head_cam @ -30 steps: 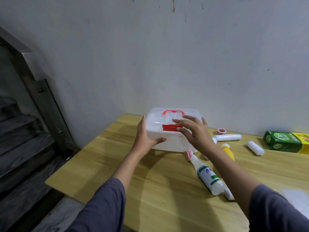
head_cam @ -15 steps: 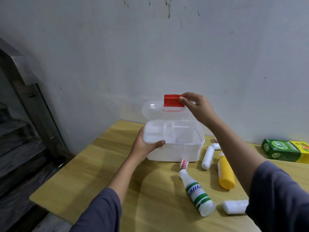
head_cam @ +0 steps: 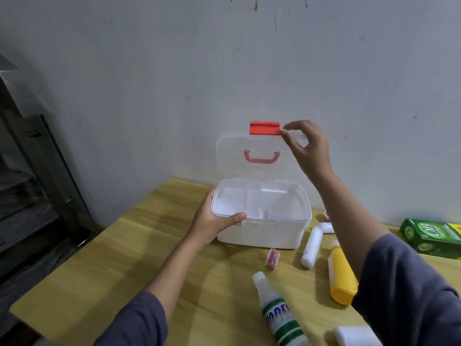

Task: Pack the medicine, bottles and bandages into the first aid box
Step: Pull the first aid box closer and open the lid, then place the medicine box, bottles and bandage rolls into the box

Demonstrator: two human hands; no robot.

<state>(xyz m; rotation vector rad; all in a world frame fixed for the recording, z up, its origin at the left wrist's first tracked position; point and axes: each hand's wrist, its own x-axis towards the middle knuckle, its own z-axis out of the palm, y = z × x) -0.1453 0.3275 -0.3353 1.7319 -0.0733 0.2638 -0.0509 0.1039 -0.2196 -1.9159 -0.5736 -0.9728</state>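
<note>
1. At the left edge of the wooden desk [head_cam: 129, 248], a dark metal stair rail [head_cam: 57, 166] rises beside the grey wall [head_cam: 174, 71].
2. Left hand [head_cam: 212, 226]: its grip is closed on the near left corner of the first aid box [head_cam: 262, 231], thumb lying over the front rim and fingers around the side wall.
3. Just right of that grip, the translucent box stands on the desk with its insert tray [head_cam: 252, 203] showing compartments; nothing can be seen inside them.
4. Above the box, the clear lid [head_cam: 239, 151] stands upright on its rear hinge, with a red carry handle [head_cam: 262, 157] showing through it and a red latch [head_cam: 265, 128] on its top edge.
5. Right hand [head_cam: 308, 148]: its grip is narrow, thumb and forefinger pinched at the lid's top edge just right of the latch; whether they actually touch the plastic I cannot tell.
6. Below the right forearm, on the desk, lie a small red-and-white tape roll [head_cam: 273, 257], a white bottle with green bands [head_cam: 279, 313], a long white bandage roll [head_cam: 310, 247], a yellow bottle [head_cam: 340, 275] and another white roll [head_cam: 354, 335] at the bottom edge.
7. Far right of that grip, a green medicine carton [head_cam: 434, 237] lies near the wall.
</note>
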